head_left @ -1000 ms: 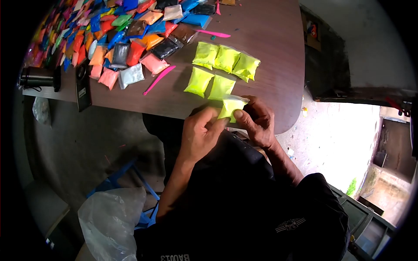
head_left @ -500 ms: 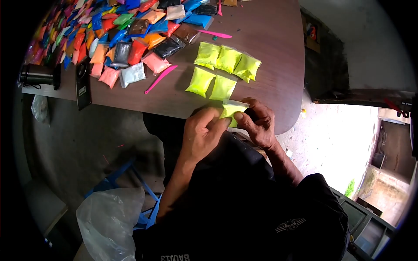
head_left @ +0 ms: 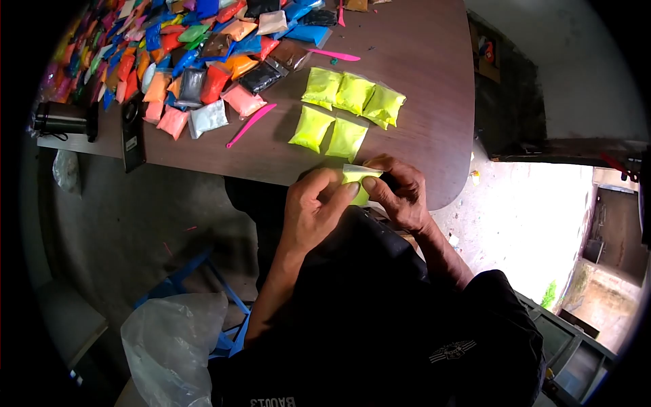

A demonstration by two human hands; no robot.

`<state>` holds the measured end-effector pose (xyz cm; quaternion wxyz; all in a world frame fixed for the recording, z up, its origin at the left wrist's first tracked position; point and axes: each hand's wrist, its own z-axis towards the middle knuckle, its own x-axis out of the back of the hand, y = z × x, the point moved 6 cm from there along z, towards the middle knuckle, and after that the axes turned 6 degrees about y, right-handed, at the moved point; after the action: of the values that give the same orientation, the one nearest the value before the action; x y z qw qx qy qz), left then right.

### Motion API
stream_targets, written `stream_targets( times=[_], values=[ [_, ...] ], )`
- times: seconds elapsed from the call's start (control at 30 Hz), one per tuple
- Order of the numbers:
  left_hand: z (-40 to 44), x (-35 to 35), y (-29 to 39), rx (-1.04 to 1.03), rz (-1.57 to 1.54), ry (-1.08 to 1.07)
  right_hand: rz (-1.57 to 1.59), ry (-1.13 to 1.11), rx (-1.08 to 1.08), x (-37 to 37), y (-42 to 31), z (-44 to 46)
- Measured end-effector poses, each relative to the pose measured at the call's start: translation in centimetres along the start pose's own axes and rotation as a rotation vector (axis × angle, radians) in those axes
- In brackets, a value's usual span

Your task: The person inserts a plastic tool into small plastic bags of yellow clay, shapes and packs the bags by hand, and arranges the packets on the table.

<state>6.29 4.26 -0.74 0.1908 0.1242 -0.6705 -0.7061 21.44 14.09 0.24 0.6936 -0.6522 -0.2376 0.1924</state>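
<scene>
A small clear packet of neon-yellow clay-like material (head_left: 358, 178) is held between both hands, just off the table's front edge. My left hand (head_left: 317, 207) pinches its left side with thumb and fingers. On the other side, my right hand (head_left: 400, 193) grips it, the thumb pressed on the front and the fingers curled behind. Part of the packet is covered by the fingers. Beyond the hands, several similar yellow packets (head_left: 354, 93) lie in two rows on the brown table (head_left: 434, 136).
A large heap of coloured packets (head_left: 203, 61) covers the table's left. Pink plastic knives (head_left: 251, 125) lie beside it. A dark cylindrical container (head_left: 64, 120) and a flat black object (head_left: 133, 132) sit at the left edge. Below are a blue stool (head_left: 183, 271) and a clear plastic bag (head_left: 176, 346).
The held packet has shifted slightly down and left, with its upper edge tilted a little differently. Both hands keep their grip, and the laid-out packets stay in place.
</scene>
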Motion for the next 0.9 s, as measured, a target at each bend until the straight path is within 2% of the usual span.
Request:
stream_targets(
  times=[0.07,0.17,0.37,0.5,0.57,0.7,0.8,0.87,0.9],
  values=[
    [0.1,-0.1,0.1,0.052,-0.100,0.032,0.065,0.008,0.049,0.0,0.2,0.0],
    [0.2,-0.2,0.4,0.011,-0.116,0.039,0.027,-0.050,-0.010,0.1,0.7,-0.4],
    [-0.2,0.1,-0.8,0.035,-0.098,0.083,-0.009,-0.020,-0.036,-0.2,-0.3,-0.3],
    [-0.1,-0.1,-0.3,0.068,-0.087,0.053,0.052,0.000,-0.003,-0.2,0.1,-0.1],
    [-0.1,-0.2,-0.1,0.081,-0.184,0.109,0.070,-0.012,0.024,0.0,0.4,-0.2],
    [-0.4,-0.1,-0.9,0.059,-0.152,0.040,0.064,-0.007,0.007,-0.2,0.4,-0.3],
    [-0.5,-0.1,-0.7,0.037,-0.146,0.127,0.043,0.022,0.018,-0.3,-0.2,-0.3],
    [-0.5,0.2,-0.3,0.104,-0.093,0.122,-0.003,0.024,-0.132,-0.1,0.3,-0.5],
    [-0.5,0.4,0.2,0.074,-0.086,0.119,0.013,0.019,-0.126,-0.1,0.3,-0.5]
  ],
)
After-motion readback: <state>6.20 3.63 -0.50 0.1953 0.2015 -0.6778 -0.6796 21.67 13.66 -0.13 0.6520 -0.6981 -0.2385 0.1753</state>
